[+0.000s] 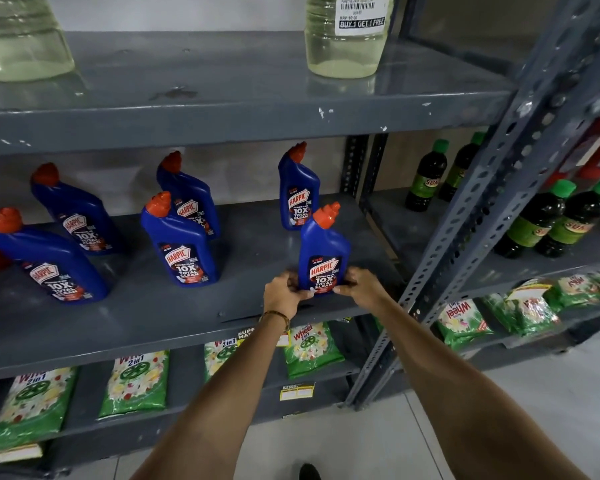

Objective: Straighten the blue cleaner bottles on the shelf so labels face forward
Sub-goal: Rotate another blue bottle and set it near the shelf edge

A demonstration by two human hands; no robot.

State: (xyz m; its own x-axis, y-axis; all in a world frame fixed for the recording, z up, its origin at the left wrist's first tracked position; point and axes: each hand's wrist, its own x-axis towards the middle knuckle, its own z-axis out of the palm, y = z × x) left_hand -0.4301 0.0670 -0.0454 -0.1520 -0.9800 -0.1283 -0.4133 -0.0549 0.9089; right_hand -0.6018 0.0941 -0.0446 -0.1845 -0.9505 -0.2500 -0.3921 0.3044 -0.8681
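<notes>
Grey metal shelf, middle tier: six blue plastic cleaner bottles with red caps. Front bottle, at 3 o'clock, upright, label forward, near the edge. Left hand and right hand clasp its base from both sides.

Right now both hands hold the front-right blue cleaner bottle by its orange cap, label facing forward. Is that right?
Not quite. The head view shows the left hand and right hand gripping the front-right blue cleaner bottle at its base, not its orange cap. Its label does face forward.

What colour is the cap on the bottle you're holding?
Orange-red, seen in the head view: the cap tops the held blue bottle.
</notes>
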